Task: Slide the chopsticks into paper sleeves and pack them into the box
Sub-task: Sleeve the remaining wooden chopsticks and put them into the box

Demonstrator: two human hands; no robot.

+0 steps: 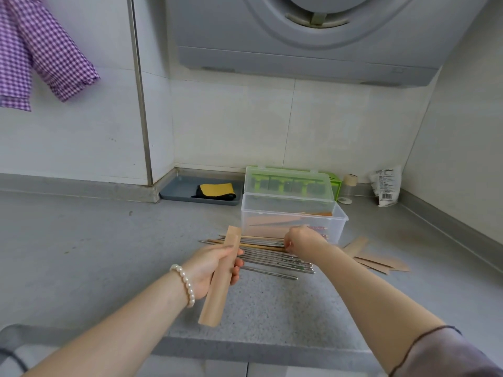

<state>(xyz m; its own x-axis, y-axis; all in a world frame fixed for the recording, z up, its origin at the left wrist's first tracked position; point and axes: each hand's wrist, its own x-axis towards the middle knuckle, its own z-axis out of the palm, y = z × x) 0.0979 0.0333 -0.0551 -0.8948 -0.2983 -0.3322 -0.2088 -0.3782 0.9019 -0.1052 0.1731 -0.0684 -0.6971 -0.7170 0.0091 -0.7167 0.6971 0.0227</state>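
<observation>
My left hand (215, 268) grips a brown paper sleeve (217, 289) around its middle, holding it tilted above the grey counter. Behind it lies a pile of metal and wooden chopsticks (269, 257). My right hand (302, 239) reaches down onto the far part of that pile, its fingers curled at the chopsticks; the fingertips are hidden, so the hold is unclear. Just beyond stands a clear plastic box (337, 213) with its lid up, and several sleeved chopsticks lie inside. More empty sleeves (373, 261) lie to the right of the pile.
A grey tray (177, 190) with a yellow and black cloth sits at the back left of the box. A green holder, a small jar (349, 186) and a white packet (386, 190) stand at the back right. A range hood hangs overhead.
</observation>
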